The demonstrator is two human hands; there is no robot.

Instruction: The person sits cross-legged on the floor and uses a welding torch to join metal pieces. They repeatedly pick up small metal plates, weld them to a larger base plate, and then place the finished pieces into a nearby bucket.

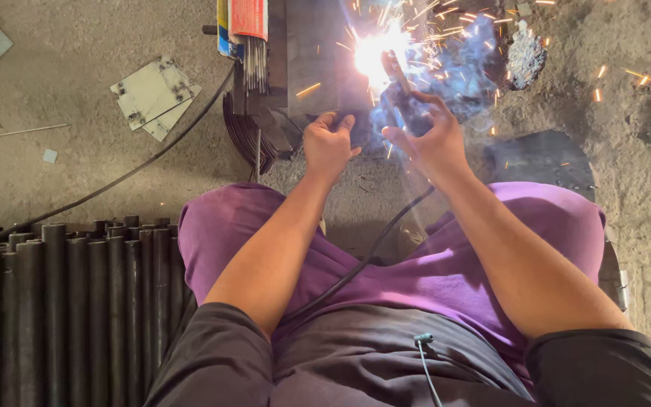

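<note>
Right hand [427, 139] closed around a welding electrode holder [399, 83], tip at a white arc [374, 53] on the dark steel plate [314, 60] (sparks flying outward). Left hand [329, 143] gripping the plate's near edge, fingers curled. Black pipes [69, 301] stacked well apart, left.
</note>
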